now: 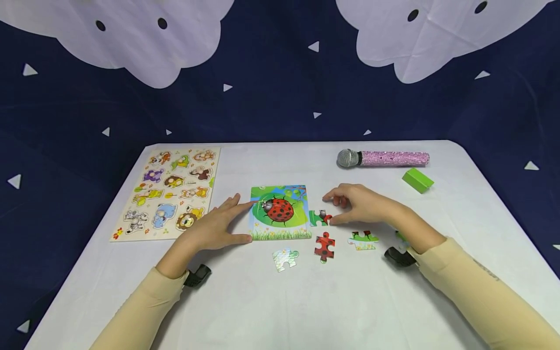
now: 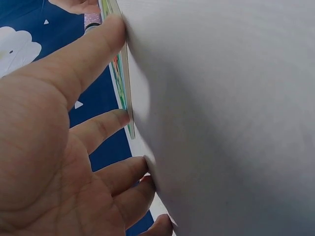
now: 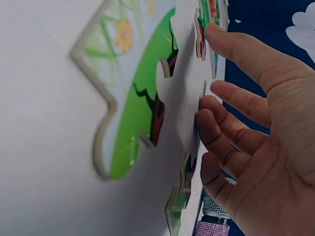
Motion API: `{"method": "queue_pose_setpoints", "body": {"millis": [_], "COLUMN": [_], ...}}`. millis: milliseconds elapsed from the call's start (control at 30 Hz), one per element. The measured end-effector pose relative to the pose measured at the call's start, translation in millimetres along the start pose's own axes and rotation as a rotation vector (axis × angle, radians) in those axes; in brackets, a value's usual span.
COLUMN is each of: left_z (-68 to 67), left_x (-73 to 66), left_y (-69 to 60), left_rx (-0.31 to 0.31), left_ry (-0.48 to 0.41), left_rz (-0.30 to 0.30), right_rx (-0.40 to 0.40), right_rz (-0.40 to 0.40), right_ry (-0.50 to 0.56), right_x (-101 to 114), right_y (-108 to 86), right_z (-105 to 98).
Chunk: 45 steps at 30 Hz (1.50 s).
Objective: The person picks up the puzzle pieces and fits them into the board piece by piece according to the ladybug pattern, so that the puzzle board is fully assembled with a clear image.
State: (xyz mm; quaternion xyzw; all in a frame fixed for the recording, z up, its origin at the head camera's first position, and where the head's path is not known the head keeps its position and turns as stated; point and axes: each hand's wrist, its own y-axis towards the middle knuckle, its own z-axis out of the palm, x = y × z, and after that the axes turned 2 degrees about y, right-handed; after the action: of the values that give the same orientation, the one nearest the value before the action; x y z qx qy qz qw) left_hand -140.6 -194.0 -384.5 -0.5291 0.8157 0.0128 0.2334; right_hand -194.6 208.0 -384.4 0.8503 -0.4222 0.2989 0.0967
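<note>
A square ladybug picture board (image 1: 280, 236) lies mid-table. My left hand (image 1: 218, 226) rests at its left side, thumb and index finger touching the edge, fingers spread; the left wrist view shows the fingertips against the board's side (image 2: 129, 98). To the board's right, the thumb of my right hand (image 1: 360, 201) touches a green puzzle piece with a dark and red part (image 1: 316, 218). Its other fingers are loosely bent and hold nothing. Nearer me lie a red spotted piece (image 1: 324, 247), a pale green piece (image 1: 284, 257) and a green-and-white flowered piece (image 1: 364, 241).
An animal puzzle board (image 1: 172, 194) lies at the left. A pink glittery microphone (image 1: 389, 158) and a green block (image 1: 417, 180) sit at the back right. One more piece (image 1: 400, 238) is partly hidden by the right wrist. Behind the table hangs a dark blue cloth (image 1: 280, 73).
</note>
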Motion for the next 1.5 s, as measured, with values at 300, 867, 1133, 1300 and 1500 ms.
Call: {"method": "queue_pose_setpoints", "body": {"millis": [300, 867, 1133, 1300, 1500], "left_z": [0.0, 0.4, 1.4, 2.7, 1.6], "left_x": [-0.2, -0.8, 0.3, 2.8, 0.4], "left_y": [-0.7, -0.6, -0.9, -3.4, -0.9], "left_rx": [-0.002, -0.005, -0.01, -0.016, -0.022], "left_ry": [0.002, 0.004, -0.009, -0.011, -0.011], "left_rz": [0.001, 0.001, -0.003, 0.002, 0.018], "right_rx": [-0.02, -0.017, -0.01, 0.002, -0.027], "right_rz": [-0.002, -0.017, -0.027, -0.025, -0.01], "right_ry": [-0.018, -0.003, -0.001, 0.002, -0.003], "right_x": [-0.7, 6.6, 9.9, 12.7, 10.8], "right_y": [-1.6, -1.3, 1.3, 3.3, 2.9], "right_z": [4.3, 12.1, 13.8, 16.8, 17.8]}}
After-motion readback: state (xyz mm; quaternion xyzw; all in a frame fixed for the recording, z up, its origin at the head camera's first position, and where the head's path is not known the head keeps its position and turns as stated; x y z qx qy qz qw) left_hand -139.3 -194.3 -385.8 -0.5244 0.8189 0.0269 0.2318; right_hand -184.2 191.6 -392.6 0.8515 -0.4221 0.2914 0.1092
